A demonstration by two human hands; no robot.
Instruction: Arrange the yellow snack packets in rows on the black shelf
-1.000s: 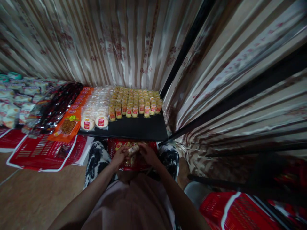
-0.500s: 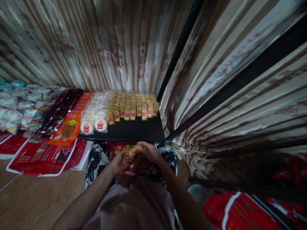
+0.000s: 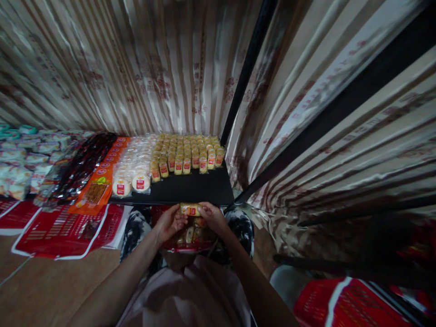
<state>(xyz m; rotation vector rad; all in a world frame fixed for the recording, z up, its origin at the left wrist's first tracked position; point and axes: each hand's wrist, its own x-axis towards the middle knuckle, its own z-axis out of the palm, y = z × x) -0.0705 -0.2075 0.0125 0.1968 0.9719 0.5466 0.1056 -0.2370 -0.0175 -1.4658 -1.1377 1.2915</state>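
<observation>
My left hand [image 3: 169, 223] and my right hand [image 3: 211, 215] each pinch one end of a small yellow wrapped snack pack [image 3: 190, 209], held level just in front of the near edge of a black shelf board [image 3: 190, 190]. Under my hands a red basket [image 3: 190, 236] on my lap holds more of the same packs. On the shelf stand rows of yellow packs with red labels [image 3: 185, 152], and beside them round white cakes in clear wrap [image 3: 132, 165].
Left of the cakes lie orange packets [image 3: 102, 175], dark red packets [image 3: 80, 165] and pale bags [image 3: 20, 159]. Red baskets [image 3: 61, 225] sit below the shelf at left; another red basket [image 3: 340, 302] is at lower right. Striped curtains hang behind and at right.
Both hands have lifted the snack pack out of the basket up to the shelf's near edge and turned it level between them.
</observation>
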